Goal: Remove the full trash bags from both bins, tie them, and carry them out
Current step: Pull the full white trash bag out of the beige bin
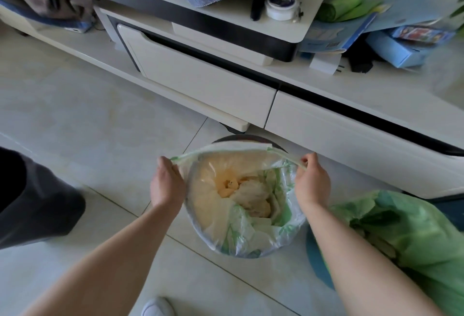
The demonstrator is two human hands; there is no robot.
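Green-printed trash bag (251, 227) rim pinched in my left hand (167, 185) and right hand (312, 182); I'd gather both sides evenly before lifting from the bin (241, 137).

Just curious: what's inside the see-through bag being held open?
The translucent green-printed bag holds crumpled pale paper and yellowish scraps. Anything deeper is covered.
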